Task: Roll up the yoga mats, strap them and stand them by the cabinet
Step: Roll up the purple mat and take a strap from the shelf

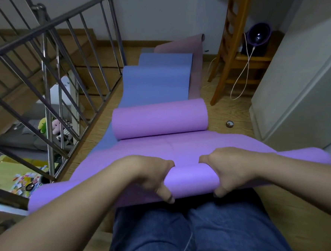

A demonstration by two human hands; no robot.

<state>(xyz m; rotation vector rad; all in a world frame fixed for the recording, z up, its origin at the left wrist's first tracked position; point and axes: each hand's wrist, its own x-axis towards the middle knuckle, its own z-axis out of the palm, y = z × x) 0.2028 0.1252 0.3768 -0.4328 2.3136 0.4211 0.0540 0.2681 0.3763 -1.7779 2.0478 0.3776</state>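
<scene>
Head view, looking down over denim-clad knees (187, 236). Both hands gripped the near end of the purple mat (142, 146) on the wooden floor (229, 109) — left hand (152, 176) and right hand (233, 169) with fingers curled closed around a small starting roll between them. The mat's far end lay curled in a larger roll (159, 118), resting on a blue mat (154, 83) that overlapped a pink mat (190, 46) toward the far wall. A metal railing (60, 64) bordered the floor's left edge — a wooden chair (231, 43) and grey cabinet (298, 90) its right.
</scene>
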